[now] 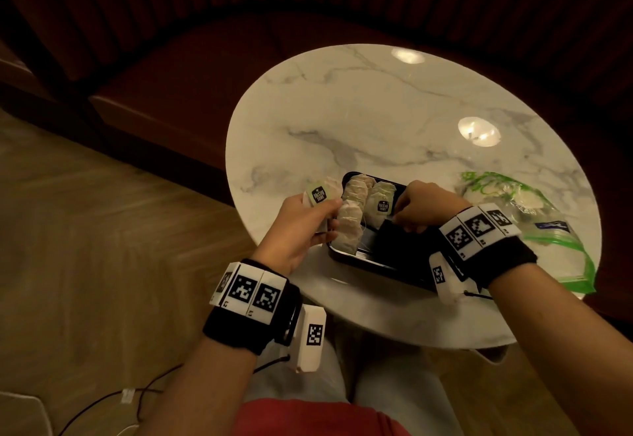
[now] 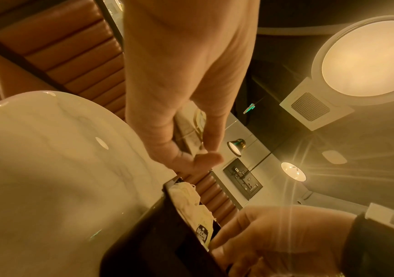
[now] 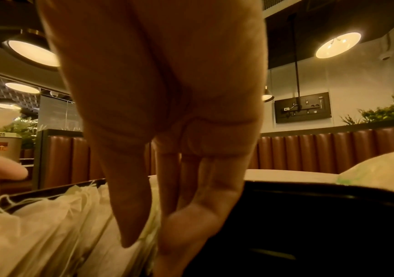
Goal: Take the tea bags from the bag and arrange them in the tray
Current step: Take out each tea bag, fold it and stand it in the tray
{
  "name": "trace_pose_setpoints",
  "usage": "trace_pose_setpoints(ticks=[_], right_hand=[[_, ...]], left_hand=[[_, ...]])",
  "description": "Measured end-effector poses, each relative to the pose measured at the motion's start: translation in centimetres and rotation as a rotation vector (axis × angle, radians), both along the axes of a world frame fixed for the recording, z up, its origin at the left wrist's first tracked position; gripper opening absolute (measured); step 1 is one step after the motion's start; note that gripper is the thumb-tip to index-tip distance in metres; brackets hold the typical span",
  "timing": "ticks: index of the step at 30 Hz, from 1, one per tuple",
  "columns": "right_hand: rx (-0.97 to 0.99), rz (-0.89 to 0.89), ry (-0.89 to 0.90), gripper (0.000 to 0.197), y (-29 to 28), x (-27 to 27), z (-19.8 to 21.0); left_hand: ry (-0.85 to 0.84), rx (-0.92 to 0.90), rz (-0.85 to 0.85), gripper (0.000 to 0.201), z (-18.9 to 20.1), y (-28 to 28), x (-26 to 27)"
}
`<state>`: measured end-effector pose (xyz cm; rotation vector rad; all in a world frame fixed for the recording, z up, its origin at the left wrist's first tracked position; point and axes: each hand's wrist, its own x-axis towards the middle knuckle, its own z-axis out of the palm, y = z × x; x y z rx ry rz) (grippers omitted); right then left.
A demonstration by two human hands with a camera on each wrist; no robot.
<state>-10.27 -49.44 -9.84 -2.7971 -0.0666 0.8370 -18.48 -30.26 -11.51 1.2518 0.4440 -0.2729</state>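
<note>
Tea bags stand in rows in the left part of the black tray on the round marble table. The left hand pinches a tagged tea bag at the tray's left edge. The right hand, fingers curled down, touches the row. The green-edged zip bag lies right, behind that wrist.

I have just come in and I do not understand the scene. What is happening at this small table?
A person is arranging tea bags in a black tray on a round marble table. The left hand holds tea bags by the tray's left edge, one green tag showing. The right hand reaches into the tray, fingers at the tea bags there. These fill its left part; its right part is bare. A clear zip bag lies to the right.
</note>
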Motion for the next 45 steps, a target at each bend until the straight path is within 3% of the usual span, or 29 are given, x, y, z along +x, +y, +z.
trace_pose_setpoints(ticks=[7,14,20,24,28,36,41,45], right_hand=[[-0.024,0.011,-0.026,0.015,1.1,0.5,0.1],[0.011,-0.008,-0.025,0.010,1.0,0.5,0.3],[-0.005,-0.008,-0.061,0.018,0.4,0.3,1.3],[0.365,0.104,-0.303,0.013,0.7,-1.0,3.3],[0.653,0.250,-0.348,0.012,2.2,-2.9,5.3],[0.693,0.303,-0.304,0.013,3.1,-3.4,4.9],[0.661,0.332,-0.315,0.004,3.0,-3.3,5.4],[0.686,0.281,-0.274,0.009,2.1,-3.1,7.0]], left_hand=[[0.029,0.058,-0.096,0.006,-0.8,-0.3,0.0],[0.020,0.071,-0.104,0.002,-0.7,-0.4,-0.1],[-0.029,0.048,-0.097,0.004,-0.3,-0.2,0.0],[-0.086,0.022,-0.136,0.006,0.4,-0.2,-0.1],[-0.142,0.033,-0.207,0.008,1.0,-0.3,-0.3],[-0.217,0.016,-0.307,0.009,1.8,-0.4,-0.7],[-0.229,-0.030,-0.301,0.023,1.7,-0.4,-0.7],[-0.204,-0.150,-0.267,0.038,1.6,0.1,-0.5]])
